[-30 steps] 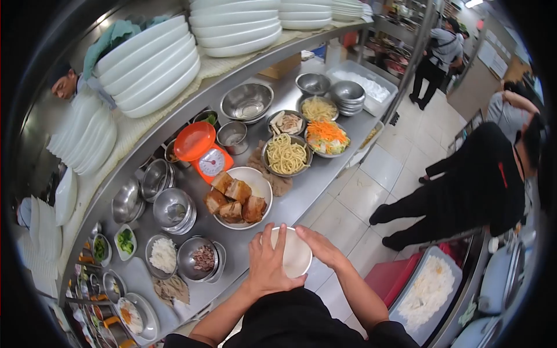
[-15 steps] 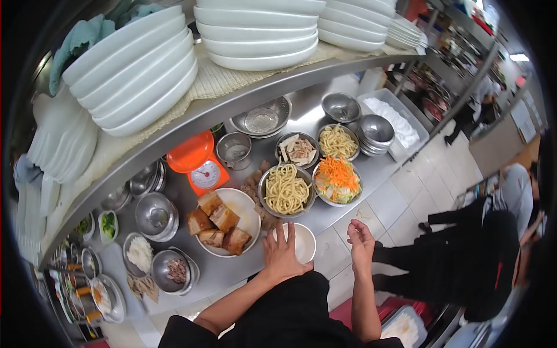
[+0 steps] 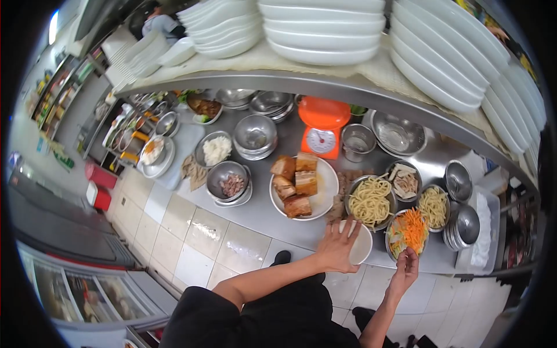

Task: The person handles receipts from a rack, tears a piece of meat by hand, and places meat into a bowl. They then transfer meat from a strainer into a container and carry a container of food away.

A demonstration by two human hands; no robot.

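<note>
- White round bowl (image 3: 362,246) is held by the left hand (image 3: 338,252) at the front edge of the grey metal table (image 3: 261,200); whether its base rests on the metal or hangs clear cannot be told.
- Left fingers (image 3: 347,228) are spread wide, reaching over the bowl's far rim, while the thumb lies at the near side. Such a broad grip probably steadies the bowl and leaves most of its mouth uncovered.
- Bare and slightly curled, the right hand (image 3: 404,271) is at the near edge of a shallow metal bowl (image 3: 424,243) heaped with shredded orange carrot (image 3: 415,227) and chopped pale-green vegetable (image 3: 397,239). Its fingers are drawn close together; whether the tips meet, or pinch a shred, cannot be told.
- Thick pale-yellow noodles (image 3: 371,200) fill a bowl just beyond the white one. These open containers stand close together near the front, likely so that each is within easy reach.
- Beside the noodles, to the left, browned blocks of meat (image 3: 306,182) are gathered on one side of a large white round dish (image 3: 326,196).
- Behind that dish stands an orange kitchen scale (image 3: 322,118), its round dial facing the person, presumably for easy reading.
</note>
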